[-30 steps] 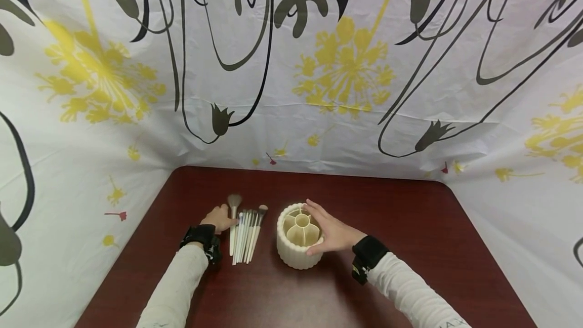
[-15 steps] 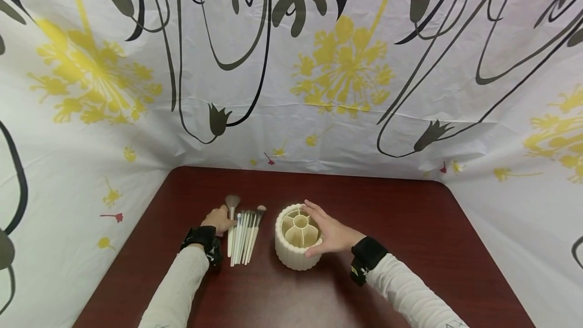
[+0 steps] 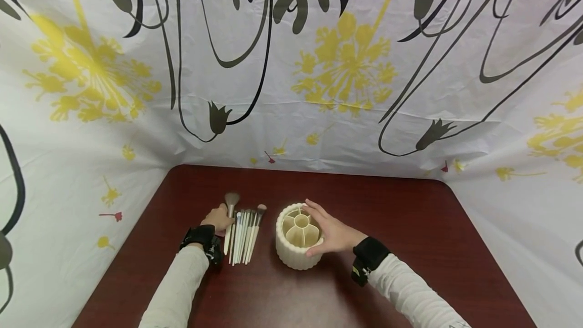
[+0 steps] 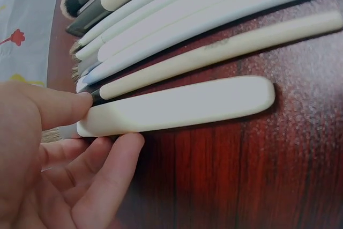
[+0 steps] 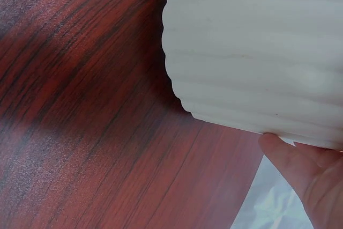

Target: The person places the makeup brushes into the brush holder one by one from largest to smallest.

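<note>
At the left of the table, my left hand (image 3: 217, 218) pinches a large makeup brush (image 3: 232, 199) between thumb and fingers. In the left wrist view, that brush's thick pale handle (image 4: 187, 105) lies between the fingertips, and its bristles are mostly hidden behind the hand. Right beside it lies a row of several slimmer makeup brushes (image 3: 246, 237), handles toward me. My right hand (image 3: 337, 233) grips the rim of a cream, ribbed brush holder (image 3: 296, 258), which stands upright with divided compartments around a central ring. The right wrist view shows the holder's ribbed side (image 5: 252, 52) and part of the hand.
The dark red wooden table (image 3: 387, 211) extends around the brushes and holder. A white sheet (image 3: 291, 80) with yellow and grey flowers hangs behind its far edge and along both sides. Black bands with cameras sit on both wrists.
My left hand has drawn the large brush slightly left, and its handle now stands apart from the row. The right hand and the holder have stayed in place.
</note>
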A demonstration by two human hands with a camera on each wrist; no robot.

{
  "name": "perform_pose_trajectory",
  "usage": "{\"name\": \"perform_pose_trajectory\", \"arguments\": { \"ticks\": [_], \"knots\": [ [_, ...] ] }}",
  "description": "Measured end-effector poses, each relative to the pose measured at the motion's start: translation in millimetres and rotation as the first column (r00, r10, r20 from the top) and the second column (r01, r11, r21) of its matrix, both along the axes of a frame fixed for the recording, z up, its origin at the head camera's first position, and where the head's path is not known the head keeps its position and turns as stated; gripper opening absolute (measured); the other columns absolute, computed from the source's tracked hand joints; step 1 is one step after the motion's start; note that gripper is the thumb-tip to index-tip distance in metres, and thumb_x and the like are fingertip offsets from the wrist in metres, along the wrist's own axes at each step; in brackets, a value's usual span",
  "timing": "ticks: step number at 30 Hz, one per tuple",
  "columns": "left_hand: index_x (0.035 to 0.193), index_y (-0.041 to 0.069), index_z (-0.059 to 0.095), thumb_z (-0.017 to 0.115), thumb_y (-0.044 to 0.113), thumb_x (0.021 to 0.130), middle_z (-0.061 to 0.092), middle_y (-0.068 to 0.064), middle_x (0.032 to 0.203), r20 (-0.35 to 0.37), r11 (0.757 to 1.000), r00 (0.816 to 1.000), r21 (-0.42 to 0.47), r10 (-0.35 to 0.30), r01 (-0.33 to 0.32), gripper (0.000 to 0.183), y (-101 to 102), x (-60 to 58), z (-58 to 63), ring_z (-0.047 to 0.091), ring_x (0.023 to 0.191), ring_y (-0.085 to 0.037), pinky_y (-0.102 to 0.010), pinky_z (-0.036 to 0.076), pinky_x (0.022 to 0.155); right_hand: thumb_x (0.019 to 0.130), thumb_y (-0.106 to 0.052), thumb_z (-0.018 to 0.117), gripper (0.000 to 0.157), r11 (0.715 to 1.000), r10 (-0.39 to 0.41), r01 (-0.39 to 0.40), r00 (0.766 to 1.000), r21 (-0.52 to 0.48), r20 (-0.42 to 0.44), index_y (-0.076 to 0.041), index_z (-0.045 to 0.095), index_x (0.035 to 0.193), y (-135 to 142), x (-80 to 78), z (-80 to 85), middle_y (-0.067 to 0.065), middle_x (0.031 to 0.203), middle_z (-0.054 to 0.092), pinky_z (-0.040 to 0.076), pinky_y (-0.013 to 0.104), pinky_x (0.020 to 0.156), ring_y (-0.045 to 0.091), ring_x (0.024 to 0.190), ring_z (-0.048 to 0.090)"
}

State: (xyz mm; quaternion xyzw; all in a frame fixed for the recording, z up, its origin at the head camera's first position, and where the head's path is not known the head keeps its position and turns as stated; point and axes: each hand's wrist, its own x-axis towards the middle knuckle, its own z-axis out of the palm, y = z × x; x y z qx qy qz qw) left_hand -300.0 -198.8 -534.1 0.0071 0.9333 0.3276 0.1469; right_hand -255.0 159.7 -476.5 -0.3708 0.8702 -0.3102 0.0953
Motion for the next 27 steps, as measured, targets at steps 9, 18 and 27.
{"name": "perform_pose_trajectory", "arguments": {
  "ticks": [9, 18, 27],
  "knots": [
    [0.098, -0.007, 0.046, 0.053, 0.012, 0.086, 0.054, -0.014, 0.076, -0.03, 0.997, 0.999, -0.067, -0.041, 0.039, 0.024, 2.4, 5.3, 14.0, 0.057, 0.064, -0.022, -0.032, 0.046, 0.055, 0.063, -0.053, 0.075, 0.106, 1.0, 0.006, -0.006, 1.0, -0.003, 0.003, -0.012, 0.019, 0.144, 0.8, -0.1, -0.2, 0.003, 0.151, 0.006, 0.035, 0.045, 0.098, 0.025, 0.135, 0.019],
    [0.114, -0.01, 0.037, 0.051, 0.009, 0.087, 0.053, -0.017, 0.086, 0.013, 1.0, 1.0, 0.021, -0.021, 0.02, 0.036, 0.8, 7.1, 17.9, 0.059, 0.065, -0.021, -0.032, 0.052, 0.055, 0.063, -0.053, 0.075, 0.107, 1.0, 0.01, -0.01, 1.0, -0.007, 0.011, -0.013, 0.018, 0.144, 1.2, 1.1, 0.4, 0.001, 0.151, 0.005, 0.035, 0.045, 0.098, 0.025, 0.135, 0.019],
    [0.118, -0.012, 0.033, 0.054, 0.01, 0.085, 0.055, -0.022, 0.09, -0.031, 0.999, 0.999, 0.044, -0.021, 0.022, 0.045, -4.2, 5.8, 23.2, 0.059, 0.064, -0.021, -0.033, 0.052, 0.054, 0.062, -0.052, 0.076, 0.106, 1.0, -0.003, 0.003, 1.0, -0.017, 0.016, -0.014, 0.02, 0.144, 1.9, -0.9, -2.0, 0.001, 0.151, 0.007, 0.034, 0.045, 0.099, 0.024, 0.135, 0.019]
  ]
}}
